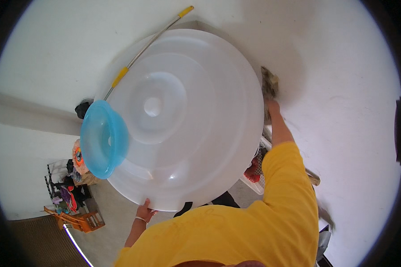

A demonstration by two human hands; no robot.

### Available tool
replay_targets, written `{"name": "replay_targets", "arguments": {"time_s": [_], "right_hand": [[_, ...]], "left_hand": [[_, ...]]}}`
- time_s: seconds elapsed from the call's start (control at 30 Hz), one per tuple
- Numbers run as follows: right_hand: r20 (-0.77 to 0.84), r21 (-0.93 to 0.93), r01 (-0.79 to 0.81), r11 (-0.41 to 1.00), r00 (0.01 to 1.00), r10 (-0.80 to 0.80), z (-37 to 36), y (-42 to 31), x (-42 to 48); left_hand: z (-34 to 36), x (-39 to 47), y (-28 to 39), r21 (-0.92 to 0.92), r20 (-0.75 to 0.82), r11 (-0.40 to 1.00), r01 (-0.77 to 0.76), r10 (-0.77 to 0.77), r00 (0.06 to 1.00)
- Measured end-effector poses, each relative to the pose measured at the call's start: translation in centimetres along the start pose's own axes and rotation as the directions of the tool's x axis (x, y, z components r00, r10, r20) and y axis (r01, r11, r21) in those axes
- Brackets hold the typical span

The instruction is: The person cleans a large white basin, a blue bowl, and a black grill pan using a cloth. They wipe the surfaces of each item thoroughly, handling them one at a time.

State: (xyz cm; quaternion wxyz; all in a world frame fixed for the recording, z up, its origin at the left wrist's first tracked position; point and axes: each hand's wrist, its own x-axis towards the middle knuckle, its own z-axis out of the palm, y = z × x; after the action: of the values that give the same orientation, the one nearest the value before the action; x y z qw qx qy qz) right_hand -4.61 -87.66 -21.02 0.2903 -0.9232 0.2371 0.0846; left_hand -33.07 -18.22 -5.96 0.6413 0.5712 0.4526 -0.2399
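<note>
A large round white plastic lid (pixel 193 133) with a raised knob fills the middle of the view. My left hand (pixel 146 212) holds its near rim, thumb on top and fingers underneath. Past the lid's right edge, my right hand (pixel 272 106) is beside a dirty, worn patch (pixel 270 81) by the wall; its fingers are partly hidden, so what it touches or holds is unclear. A blue translucent plastic basin (pixel 102 143) stands tilted on the lid's left edge. A pole with yellow grips (pixel 120 76) lies slanted across the upper left of the lid.
White walls (pixel 347 116) rise behind and to the right. Below my right arm are a white plastic basket (pixel 259 187) with red things and the end of a wooden piece (pixel 313 177). An orange wooden chair (pixel 87 222) and piled clothes (pixel 72 197) stand at the lower left.
</note>
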Motion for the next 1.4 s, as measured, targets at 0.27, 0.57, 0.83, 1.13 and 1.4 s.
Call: {"name": "replay_targets", "arguments": {"time_s": [0.27, 0.57, 0.83, 1.13, 1.4], "right_hand": [[-0.436, 0.482, 0.027, 0.876, 0.874, 0.213, -3.8, -3.7, -21.1], [-0.103, -0.106, 0.776, 0.621, 0.613, -0.783, -3.7, -20.7, -19.7], [-0.061, -0.219, 0.664, 0.715, 0.722, -0.689, 0.0, -27.8, -8.9], [-0.197, -0.454, 0.370, 0.811, 0.846, -0.496, -2.0, -29.7, 6.1], [-0.398, -0.088, 0.162, 0.983, 0.899, -0.184, -5.0, -23.9, 4.1]], "left_hand": [[1.3, -1.4, -1.1, -0.009, -0.035, 0.999, 0.040, -0.040, 0.999], [0.5, -0.7, -1.4, -0.017, -0.037, 1.000, 0.001, -0.002, 0.999], [0.9, -0.9, -2.0, -0.048, -0.071, 0.999, 0.003, -0.006, 0.997], [0.0, -0.8, -2.0, -0.080, -0.068, 0.996, -0.031, 0.025, 0.997], [-0.2, -0.4, -3.0, -0.098, -0.164, 0.995, 0.020, -0.036, 0.986]]}}
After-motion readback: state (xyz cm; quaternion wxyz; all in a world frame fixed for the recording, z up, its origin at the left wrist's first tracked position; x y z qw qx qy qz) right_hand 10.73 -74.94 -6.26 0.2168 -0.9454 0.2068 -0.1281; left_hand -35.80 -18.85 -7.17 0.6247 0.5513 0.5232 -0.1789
